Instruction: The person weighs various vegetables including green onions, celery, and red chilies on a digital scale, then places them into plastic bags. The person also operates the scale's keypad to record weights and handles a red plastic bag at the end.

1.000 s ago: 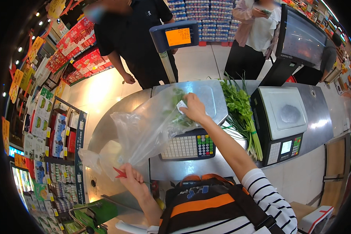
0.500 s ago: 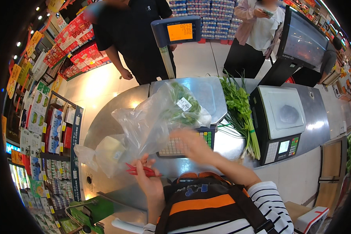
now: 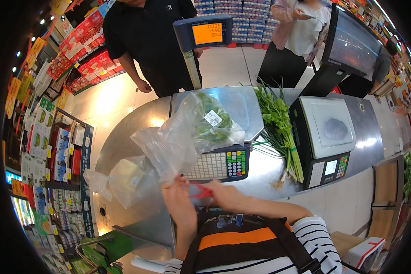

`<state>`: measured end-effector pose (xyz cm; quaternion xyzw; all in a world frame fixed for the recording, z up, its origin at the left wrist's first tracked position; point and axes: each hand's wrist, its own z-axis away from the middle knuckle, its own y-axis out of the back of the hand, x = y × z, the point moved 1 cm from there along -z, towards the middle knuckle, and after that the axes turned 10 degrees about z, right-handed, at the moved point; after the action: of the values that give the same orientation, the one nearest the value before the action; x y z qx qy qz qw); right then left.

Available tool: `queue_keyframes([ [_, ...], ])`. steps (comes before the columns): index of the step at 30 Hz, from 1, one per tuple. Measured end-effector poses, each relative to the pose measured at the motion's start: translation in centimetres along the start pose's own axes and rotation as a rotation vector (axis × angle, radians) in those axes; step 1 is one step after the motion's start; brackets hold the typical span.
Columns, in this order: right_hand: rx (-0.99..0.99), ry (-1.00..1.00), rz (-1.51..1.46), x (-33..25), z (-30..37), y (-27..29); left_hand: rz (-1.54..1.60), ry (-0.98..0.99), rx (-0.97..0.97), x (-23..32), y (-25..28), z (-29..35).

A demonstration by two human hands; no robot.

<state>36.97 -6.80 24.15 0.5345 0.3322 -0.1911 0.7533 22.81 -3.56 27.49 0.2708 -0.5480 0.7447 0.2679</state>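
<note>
Red chili peppers (image 3: 200, 191), smeared by motion, are between my two hands in front of the scale. My left hand (image 3: 177, 197) is closed on one side of them, its fingertips close to the plastic bag's lower end. From the other side my right hand (image 3: 224, 195) pinches the peppers. A clear plastic bag (image 3: 162, 145) with green vegetables (image 3: 211, 133) and a white label (image 3: 213, 118) lies across the metal scale (image 3: 242, 109) and partly over its keypad (image 3: 210, 166). Left of my hands rests a second bag holding a pale, blocky item (image 3: 128, 176).
A bundle of celery and green onions (image 3: 285, 137) lies beside the scale. Right of it is another scale (image 3: 329, 130), with a dark screen (image 3: 354, 45) behind. A post-mounted display (image 3: 208, 33) rises at the back. A person in black (image 3: 153, 45) and another person (image 3: 292, 36) stand beyond the counter.
My right hand has come down from over the keypad to the peppers at my left hand. The keypad shows more fully, and the display's readout differs.
</note>
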Motion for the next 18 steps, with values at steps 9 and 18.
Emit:
queue_keyframes([
  [9,0.869,-0.172,0.511,13.6,-8.2,11.9,0.12,-0.5,-0.183,9.8,6.4,-0.8],
  [18,0.667,0.004,0.723,13.7,-14.0,8.3,-0.754,-1.022,0.185,13.7,9.2,1.8],
])
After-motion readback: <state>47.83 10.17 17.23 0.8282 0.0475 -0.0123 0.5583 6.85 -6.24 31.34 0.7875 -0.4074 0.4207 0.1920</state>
